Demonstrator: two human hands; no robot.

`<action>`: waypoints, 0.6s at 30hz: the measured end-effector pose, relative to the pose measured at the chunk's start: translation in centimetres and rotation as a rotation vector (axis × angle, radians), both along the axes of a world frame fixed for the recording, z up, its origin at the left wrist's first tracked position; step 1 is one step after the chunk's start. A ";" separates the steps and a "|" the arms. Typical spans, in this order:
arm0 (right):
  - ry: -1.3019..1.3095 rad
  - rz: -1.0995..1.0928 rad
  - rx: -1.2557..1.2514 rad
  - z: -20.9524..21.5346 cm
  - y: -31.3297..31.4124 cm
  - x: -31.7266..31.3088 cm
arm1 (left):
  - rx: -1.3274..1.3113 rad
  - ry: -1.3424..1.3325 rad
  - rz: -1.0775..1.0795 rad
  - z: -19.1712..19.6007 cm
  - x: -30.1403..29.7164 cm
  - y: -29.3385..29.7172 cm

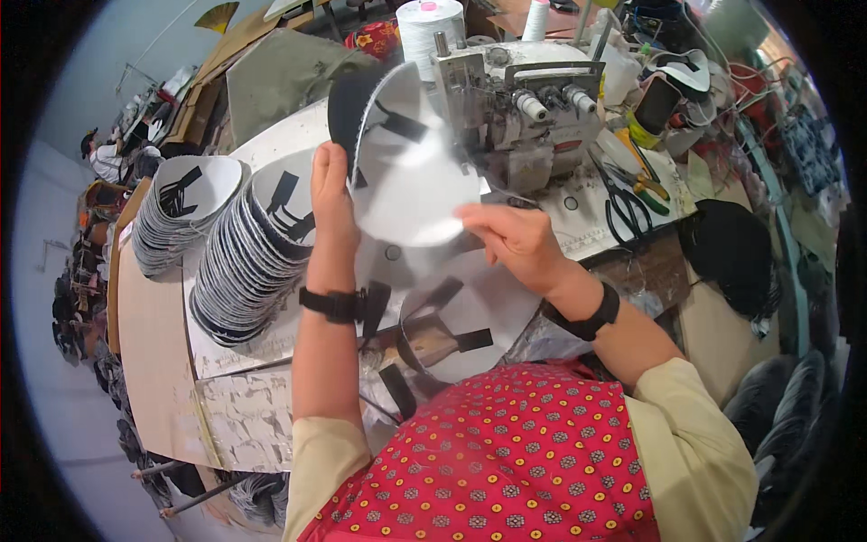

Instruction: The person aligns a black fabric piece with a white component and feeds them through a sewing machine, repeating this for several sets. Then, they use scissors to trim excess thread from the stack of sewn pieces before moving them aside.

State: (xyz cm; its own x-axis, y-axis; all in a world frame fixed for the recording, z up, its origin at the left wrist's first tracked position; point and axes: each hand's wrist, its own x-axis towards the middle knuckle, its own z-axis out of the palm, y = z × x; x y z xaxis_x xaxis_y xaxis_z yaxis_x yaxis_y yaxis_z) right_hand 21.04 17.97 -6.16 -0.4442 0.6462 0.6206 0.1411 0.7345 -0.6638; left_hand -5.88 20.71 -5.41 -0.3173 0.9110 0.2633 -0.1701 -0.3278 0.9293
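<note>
In front of the sewing machine I hold up a curved piece (406,194), white inside and black outside, with a stitched edge and black tabs. My left hand (334,194) is closed on its left side, fingers pointing up, the thumb hidden. With fingers and thumb pinched, my right hand (515,237) grips its lower right edge. The overlock-type sewing machine (542,117) stands just beyond. Similar pieces are nested in a tall stack (248,271) and a shorter stack (163,235) left of my left arm. Another white curved piece (483,348) with black tabs lies below my hands.
Black scissors (625,212) and pliers with yellow handles (652,190) lie right of the machine. A white thread cone (429,32) stands behind it. Farther right hangs a black rounded piece (727,253). Wooden boards (153,361) border the worktable on the left.
</note>
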 end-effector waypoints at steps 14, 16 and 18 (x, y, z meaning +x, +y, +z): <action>0.107 -0.294 -0.221 -0.1 0.6 0.4 | -0.610 0.183 -0.646 4.0 4.0 -11.9; 0.068 -0.304 -0.237 -1.3 0.5 1.4 | -0.420 0.547 -0.467 4.7 7.2 -11.8; -0.269 -0.131 -0.034 -2.0 0.1 1.8 | -0.120 0.628 -0.282 3.7 7.7 -11.0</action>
State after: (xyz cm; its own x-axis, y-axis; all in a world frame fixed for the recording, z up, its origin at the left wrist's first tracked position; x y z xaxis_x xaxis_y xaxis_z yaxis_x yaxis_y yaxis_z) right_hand 22.84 18.10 -8.19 -0.5013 0.7271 0.4690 0.4073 0.6765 -0.6135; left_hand 1.81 9.73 -1.73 0.1147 0.9704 0.2123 0.3476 -0.2394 0.9066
